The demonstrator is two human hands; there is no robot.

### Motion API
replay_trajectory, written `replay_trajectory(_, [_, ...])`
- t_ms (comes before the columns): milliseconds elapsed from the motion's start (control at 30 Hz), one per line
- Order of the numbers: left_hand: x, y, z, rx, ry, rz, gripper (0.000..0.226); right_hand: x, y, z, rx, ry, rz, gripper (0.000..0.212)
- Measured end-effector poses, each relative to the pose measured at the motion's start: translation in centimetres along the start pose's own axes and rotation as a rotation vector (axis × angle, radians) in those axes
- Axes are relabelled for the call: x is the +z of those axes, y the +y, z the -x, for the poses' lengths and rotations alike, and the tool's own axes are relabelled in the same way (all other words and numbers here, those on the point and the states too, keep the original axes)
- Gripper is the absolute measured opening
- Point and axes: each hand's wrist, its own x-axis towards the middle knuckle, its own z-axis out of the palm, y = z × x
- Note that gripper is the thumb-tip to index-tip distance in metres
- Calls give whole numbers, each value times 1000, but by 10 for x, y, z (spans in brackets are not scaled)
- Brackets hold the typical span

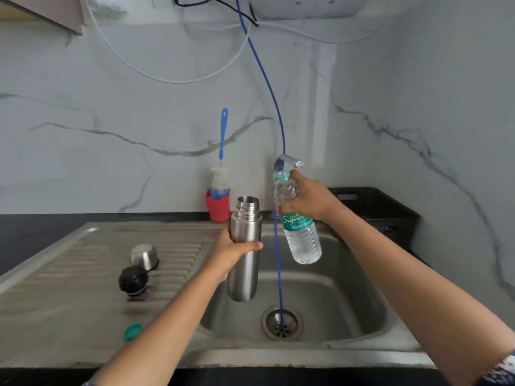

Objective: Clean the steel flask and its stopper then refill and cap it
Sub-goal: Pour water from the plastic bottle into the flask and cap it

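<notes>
Green bottle cap [132, 331]: lies on the near part of the steel drainboard [69, 288], left of the basin.
Sink basin [278, 356]: stainless steel; round drain [269, 320] in its floor.
Blue tube [278, 274]: hangs from overhead, runs down between flask and bottle, end in the drain.
Black stopper [133, 279]: stands on the drainboard ribs, apart from the flask.
Steel cup lid [144, 256]: rests mouth down just behind the stopper, touching or nearly touching it.
Left hand [232, 253]: fingers and thumb wrapped round the middle of the flask body.
Steel flask [242, 277]: held upright in the air over the left side of the basin; mouth uncovered, threaded neck exposed.
Right hand [309, 200]: fingers curled round the shoulder of the bottle, above its label.
Plastic water bottle [303, 240]: held just right of the flask, not touching it; slightly tilted, neck uppermost below the tap; clear water inside; no cap on the neck.
Tap [289, 160]: chrome spout, directly above the bottle neck.
Red holder [218, 206]: stands on the counter behind the flask, against the wall.
Bottle brush [223, 135]: blue handle, white bristles, stands upright in the red holder.
Black crate [376, 207]: on the counter in the right rear corner.
Wall [111, 107]: white marble with grey veining.
</notes>
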Motion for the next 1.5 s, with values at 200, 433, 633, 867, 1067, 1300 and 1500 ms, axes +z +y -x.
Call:
replay_trajectory(200, [33,-27,2,-27,-73,-102,68,9,29,21,-7,-53,397,74])
replay_trajectory(433, [32,-40,-1,-27,-95,-271,71,27,43,22,-34,-94,690,87])
replay_trajectory(633, [28,-44,-3,-19,-90,-315,72,35,40,18,-74,-111,871,90])
replay_trajectory(867, [24,-44,-2,-15,-85,-374,75,40,32,14,-115,-147,1052,85])
replay_trajectory(1067, [20,-47,-3,-39,-88,-352,83,40,26,6,-160,-150,1106,78])
replay_trajectory(1300, [15,-50,-4,-22,-102,-308,68,37,16,1,-210,-206,1161,75])
replay_trajectory(1500, [15,-50,-5,-21,-95,-295,71,36,12,-4,-255,-194,1195,71])
